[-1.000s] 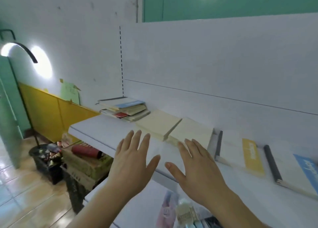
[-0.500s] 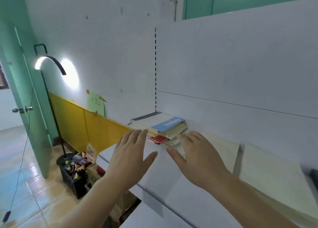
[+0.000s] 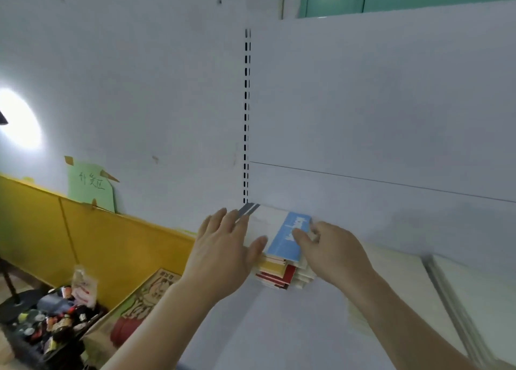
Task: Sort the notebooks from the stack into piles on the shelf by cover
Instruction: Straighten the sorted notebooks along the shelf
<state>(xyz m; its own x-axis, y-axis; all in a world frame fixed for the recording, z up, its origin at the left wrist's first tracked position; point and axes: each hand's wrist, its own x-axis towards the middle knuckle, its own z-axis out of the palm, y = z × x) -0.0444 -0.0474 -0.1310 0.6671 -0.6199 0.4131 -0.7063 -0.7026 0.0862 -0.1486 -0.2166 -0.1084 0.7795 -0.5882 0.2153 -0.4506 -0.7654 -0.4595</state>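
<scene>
I see both hands at the stack (image 3: 279,269) on shelf (image 3: 279,328): L hand (image 3: 223,247) flat, fingers straight, on top notebook (image 3: 275,230); R hand (image 3: 332,249) pinches its blue-strip edge.

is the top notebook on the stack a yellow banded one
No, the top notebook on the stack is white with a blue band, and both hands, left and right, are at its sides.
</scene>
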